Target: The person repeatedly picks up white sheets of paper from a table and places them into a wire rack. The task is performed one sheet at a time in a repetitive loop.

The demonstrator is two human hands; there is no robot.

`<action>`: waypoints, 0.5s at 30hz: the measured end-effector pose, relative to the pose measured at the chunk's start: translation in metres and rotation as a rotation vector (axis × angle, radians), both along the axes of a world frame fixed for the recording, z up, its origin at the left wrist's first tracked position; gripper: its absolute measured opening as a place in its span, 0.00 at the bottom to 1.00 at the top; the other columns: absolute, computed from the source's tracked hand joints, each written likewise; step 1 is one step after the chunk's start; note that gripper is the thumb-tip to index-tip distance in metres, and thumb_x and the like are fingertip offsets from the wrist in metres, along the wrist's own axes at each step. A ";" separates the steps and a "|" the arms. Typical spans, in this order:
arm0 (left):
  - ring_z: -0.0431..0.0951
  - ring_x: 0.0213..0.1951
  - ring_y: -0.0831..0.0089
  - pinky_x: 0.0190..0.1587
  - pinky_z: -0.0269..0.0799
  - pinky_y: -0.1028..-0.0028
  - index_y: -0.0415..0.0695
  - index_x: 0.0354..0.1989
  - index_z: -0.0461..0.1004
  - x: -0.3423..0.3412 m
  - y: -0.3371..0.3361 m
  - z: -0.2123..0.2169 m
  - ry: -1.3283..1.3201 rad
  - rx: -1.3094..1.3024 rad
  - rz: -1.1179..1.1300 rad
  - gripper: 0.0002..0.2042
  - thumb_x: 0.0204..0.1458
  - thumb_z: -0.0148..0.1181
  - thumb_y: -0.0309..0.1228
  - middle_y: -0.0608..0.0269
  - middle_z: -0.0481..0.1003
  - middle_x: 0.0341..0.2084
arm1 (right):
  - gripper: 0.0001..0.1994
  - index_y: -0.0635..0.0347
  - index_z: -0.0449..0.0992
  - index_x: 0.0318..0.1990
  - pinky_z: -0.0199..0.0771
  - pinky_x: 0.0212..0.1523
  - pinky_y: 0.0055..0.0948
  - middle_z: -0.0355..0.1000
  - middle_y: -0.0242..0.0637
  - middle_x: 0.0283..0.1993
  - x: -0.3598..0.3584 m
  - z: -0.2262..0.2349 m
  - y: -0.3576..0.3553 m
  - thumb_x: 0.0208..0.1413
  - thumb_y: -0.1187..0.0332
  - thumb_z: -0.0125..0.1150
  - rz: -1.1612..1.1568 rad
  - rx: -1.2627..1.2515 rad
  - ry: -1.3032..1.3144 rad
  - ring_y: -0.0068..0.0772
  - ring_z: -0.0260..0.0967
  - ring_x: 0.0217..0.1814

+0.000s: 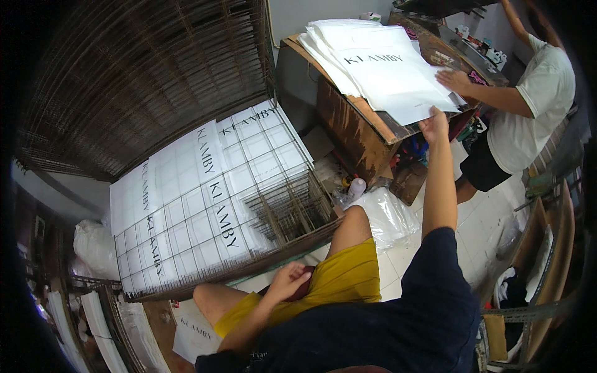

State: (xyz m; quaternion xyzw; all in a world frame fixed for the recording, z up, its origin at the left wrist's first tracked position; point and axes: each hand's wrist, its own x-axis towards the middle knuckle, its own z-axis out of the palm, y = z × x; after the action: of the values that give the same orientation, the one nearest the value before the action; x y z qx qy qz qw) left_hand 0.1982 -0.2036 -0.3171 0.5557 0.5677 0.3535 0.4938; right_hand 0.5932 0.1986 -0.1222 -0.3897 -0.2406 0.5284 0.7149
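My right hand [434, 127] reaches out to a wooden table and pinches the near edge of a white printed sheet [404, 93], the top one of a loose pile. Across that sheet runs dark lettering. My left hand [287, 281] rests over my lap with curled fingers, beside a dark red thing [303, 287]; whether it grips anything is hidden. In front of me a wire drying rack [292, 205] carries several similar white sheets [180, 208], seen through and under its grid. Its raised wire shelves [149, 74] stand tilted up behind.
A co-worker [535, 99] in a white shirt stands at the far right, one hand [457, 82] on the pile's right side. The worn wooden table [354, 124] has a projecting corner. Clear plastic wrapping [392, 217] and a bottle [356, 188] lie on the floor. Boards lean at right.
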 end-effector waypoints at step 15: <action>0.70 0.40 0.73 0.42 0.67 0.74 0.36 0.48 0.67 0.112 0.227 0.201 -0.474 -0.003 0.124 0.23 0.59 0.44 0.46 0.60 0.72 0.41 | 0.21 0.71 0.64 0.52 0.72 0.43 0.35 0.69 0.48 0.47 -0.167 -0.047 -0.195 0.63 0.59 0.42 -0.107 0.263 -0.237 0.41 0.70 0.47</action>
State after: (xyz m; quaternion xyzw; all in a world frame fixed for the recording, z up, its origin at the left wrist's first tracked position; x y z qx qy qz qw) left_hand 0.3103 0.0231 -0.1160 0.4208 0.4695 0.5026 0.5915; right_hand 0.4259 0.0034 -0.1687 -0.3645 -0.3692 0.4037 0.7535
